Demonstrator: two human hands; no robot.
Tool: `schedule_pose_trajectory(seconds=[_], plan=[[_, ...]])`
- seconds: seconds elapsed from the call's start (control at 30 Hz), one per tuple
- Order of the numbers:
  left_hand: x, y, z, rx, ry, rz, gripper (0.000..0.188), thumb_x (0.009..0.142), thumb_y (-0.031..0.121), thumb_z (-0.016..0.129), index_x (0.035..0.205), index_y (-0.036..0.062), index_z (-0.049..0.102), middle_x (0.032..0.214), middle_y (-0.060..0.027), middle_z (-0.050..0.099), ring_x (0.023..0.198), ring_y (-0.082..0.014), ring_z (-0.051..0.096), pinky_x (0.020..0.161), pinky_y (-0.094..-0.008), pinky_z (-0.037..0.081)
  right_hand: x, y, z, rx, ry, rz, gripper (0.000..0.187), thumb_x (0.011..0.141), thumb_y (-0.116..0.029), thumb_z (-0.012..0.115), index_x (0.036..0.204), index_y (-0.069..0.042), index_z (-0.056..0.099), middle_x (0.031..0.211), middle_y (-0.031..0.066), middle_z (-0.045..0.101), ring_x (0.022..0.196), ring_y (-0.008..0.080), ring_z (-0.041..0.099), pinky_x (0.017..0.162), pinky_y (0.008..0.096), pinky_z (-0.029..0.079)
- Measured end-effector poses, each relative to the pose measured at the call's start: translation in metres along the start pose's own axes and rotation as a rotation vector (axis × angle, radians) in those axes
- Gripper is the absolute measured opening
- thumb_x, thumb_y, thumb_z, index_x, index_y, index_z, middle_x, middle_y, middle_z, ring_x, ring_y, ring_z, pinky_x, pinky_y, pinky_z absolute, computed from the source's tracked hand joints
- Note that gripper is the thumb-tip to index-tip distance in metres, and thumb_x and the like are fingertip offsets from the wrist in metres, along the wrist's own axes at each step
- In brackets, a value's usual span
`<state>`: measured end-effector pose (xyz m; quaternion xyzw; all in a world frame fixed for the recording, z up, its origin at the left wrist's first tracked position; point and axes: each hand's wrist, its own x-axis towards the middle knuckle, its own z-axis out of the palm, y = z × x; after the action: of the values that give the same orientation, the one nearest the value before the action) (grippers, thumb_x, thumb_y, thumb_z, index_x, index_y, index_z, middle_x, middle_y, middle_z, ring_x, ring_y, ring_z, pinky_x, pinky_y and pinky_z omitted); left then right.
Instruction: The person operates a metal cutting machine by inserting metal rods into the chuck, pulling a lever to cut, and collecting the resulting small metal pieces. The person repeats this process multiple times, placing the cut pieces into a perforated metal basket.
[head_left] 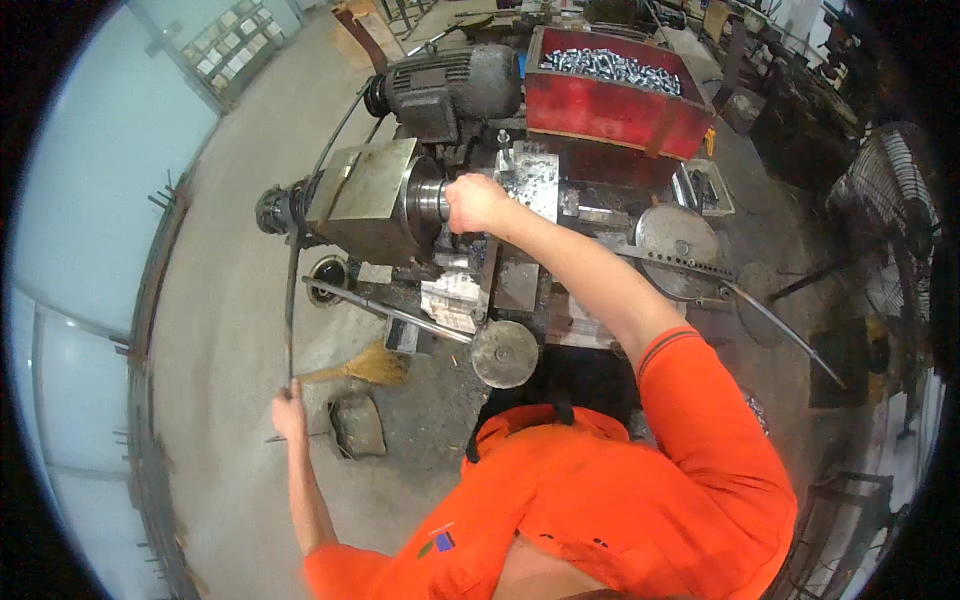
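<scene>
My left hand (pixel 289 414) is closed around the lower end of a long dark lever (pixel 292 310), which rises to the left end of the machine's headstock (pixel 365 190). At the headstock's right side, my right hand (pixel 473 203) is closed at the mouth of the round metal spindle (pixel 424 202). Whatever its fingers hold there is hidden. Just right of that hand stands a metal tool slide (pixel 528 182) with a bolt-like post on top. A steel bar (pixel 400 314) slants below the headstock towards a round disc (pixel 504 354).
Behind the machine sit a dark motor (pixel 455 90) and a red bin (pixel 615 105) full of small shiny metal parts. A straw broom (pixel 370 367) and a dustpan (pixel 358 425) lie on the floor near my left arm. At right are a large round plate (pixel 677 240) and a fan (pixel 885 200).
</scene>
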<state>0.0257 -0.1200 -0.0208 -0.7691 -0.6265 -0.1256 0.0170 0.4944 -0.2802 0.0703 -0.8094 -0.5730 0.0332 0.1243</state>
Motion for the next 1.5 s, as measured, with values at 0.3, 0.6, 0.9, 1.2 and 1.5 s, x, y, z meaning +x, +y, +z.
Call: schedule_pose_trajectory(seconds=[0.3, 0.6, 0.9, 1.2, 1.5], plan=[[0.006, 0.015, -0.039, -0.510, -0.593, -0.004, 0.026, 0.079, 0.020, 0.066, 0.073, -0.0022, 0.053, 0.052, -0.0086, 0.053, 0.038, -0.0168, 0.051, 0.039, -0.0320, 0.041, -0.057, 0.039, -0.102, -0.071, 0.181, 0.212, 0.027, 0.057, -0.027, 0.061, 0.072, -0.007, 0.069, 0.074, 0.0195, 0.064, 0.075, 0.0331, 0.064, 0.068, 0.0415, 0.052], [0.091, 0.061, 0.020, -0.828, -0.725, 0.191, 0.028, 0.083, 0.017, 0.059, 0.100, -0.0052, 0.057, 0.072, -0.0102, 0.059, 0.064, -0.0194, 0.059, 0.057, -0.0319, 0.049, -0.195, 0.153, -0.187, -0.194, 0.792, 0.166, 0.041, 0.062, -0.021, 0.061, 0.100, -0.007, 0.064, 0.114, 0.0161, 0.056, 0.097, 0.0323, 0.056, 0.085, 0.0372, 0.046], [0.172, -0.012, 0.092, -1.061, -0.977, -0.096, 0.042, 0.085, 0.028, 0.055, 0.117, 0.0025, 0.049, 0.089, -0.0091, 0.052, 0.075, -0.0267, 0.050, 0.072, -0.0477, 0.045, -0.535, 0.144, 0.023, -0.041, 0.260, 1.239, 0.025, 0.063, -0.019, 0.060, 0.084, -0.005, 0.066, 0.084, 0.0194, 0.063, 0.081, 0.0349, 0.061, 0.073, 0.0422, 0.049], [0.158, -0.012, 0.079, -0.506, -0.753, 0.142, 0.042, 0.078, 0.019, 0.064, 0.116, 0.0040, 0.053, 0.091, -0.0085, 0.060, 0.081, -0.0200, 0.057, 0.077, -0.0345, 0.048, -0.646, 0.084, 0.194, 0.104, -0.326, 1.376, 0.030, 0.062, -0.021, 0.063, 0.088, -0.007, 0.068, 0.117, 0.0193, 0.053, 0.098, 0.0343, 0.058, 0.085, 0.0395, 0.048], [0.117, 0.013, 0.040, 0.051, -0.184, 0.731, 0.042, 0.085, 0.031, 0.062, 0.101, -0.0061, 0.055, 0.073, -0.0097, 0.058, 0.067, -0.0164, 0.056, 0.061, -0.0306, 0.048, -0.635, 0.106, 0.194, 0.019, -0.255, 1.315, 0.024, 0.063, -0.019, 0.061, 0.083, -0.008, 0.069, 0.093, 0.0208, 0.062, 0.090, 0.0350, 0.060, 0.079, 0.0392, 0.050]])
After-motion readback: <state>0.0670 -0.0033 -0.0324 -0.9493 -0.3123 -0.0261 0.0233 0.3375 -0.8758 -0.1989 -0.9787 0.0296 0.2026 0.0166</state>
